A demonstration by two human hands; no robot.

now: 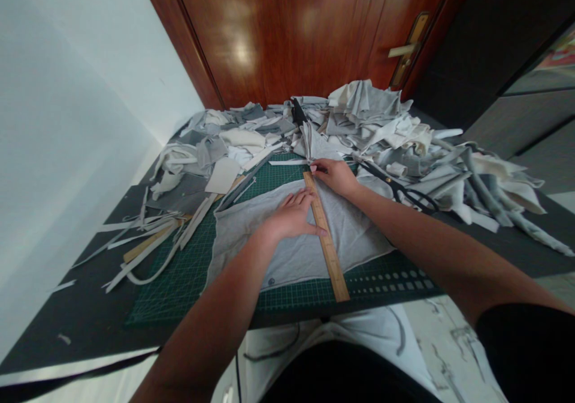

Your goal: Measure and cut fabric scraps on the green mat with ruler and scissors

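A piece of grey fabric point(269, 253) lies spread on the green cutting mat point(179, 289). Across it runs a wooden ruler point(327, 241), its near end sticking out past the fabric's front edge. My left hand point(294, 214) rests flat with fingers spread, the fingertips and thumb pressing on the ruler and the palm over the fabric. At the ruler's far end is my right hand point(335, 174), its fingers pinched together by the fabric's far edge. A small pale thing shows at those fingertips, too small to make out.
Black-handled scissors point(398, 187) lie right of my right hand. Heaped grey and white fabric scraps point(251, 136) line the back and right of the dark table point(58, 325). Narrow cut strips point(153, 253) lie at left. A wooden door point(287, 38) stands behind.
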